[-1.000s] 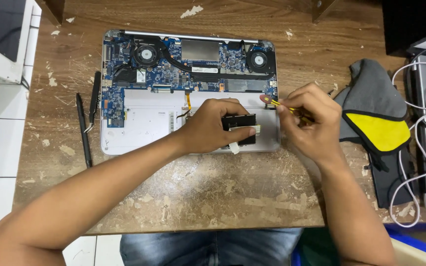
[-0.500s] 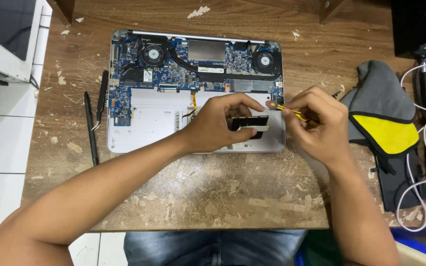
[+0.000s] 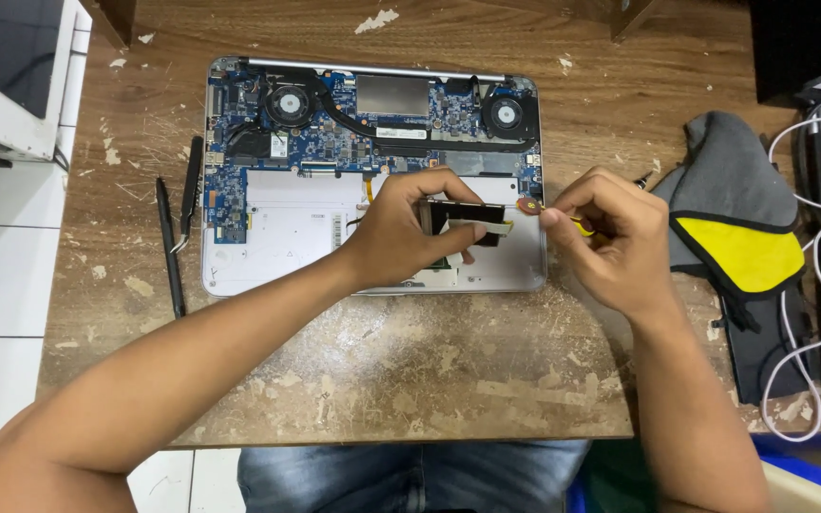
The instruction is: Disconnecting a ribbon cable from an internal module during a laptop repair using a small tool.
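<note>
Head view shows the left hand [image 3: 410, 233] pinching a flat black rectangular drive [image 3: 467, 220] at the opened silver laptop's [image 3: 282, 242] four o'clock corner, while the right hand [image 3: 610, 237] grips what seems a yellow-handled screwdriver [image 3: 577, 222], so removal appears underway, needing a steady lift.

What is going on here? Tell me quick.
A person is working on an opened laptop lying on a worn wooden table. The left hand grips a small black part over the laptop's lower right area. The right hand holds a yellow-handled screwdriver at the laptop's right edge. Tweezers and a black tool lie to the left, a grey and yellow pouch to the right.
</note>
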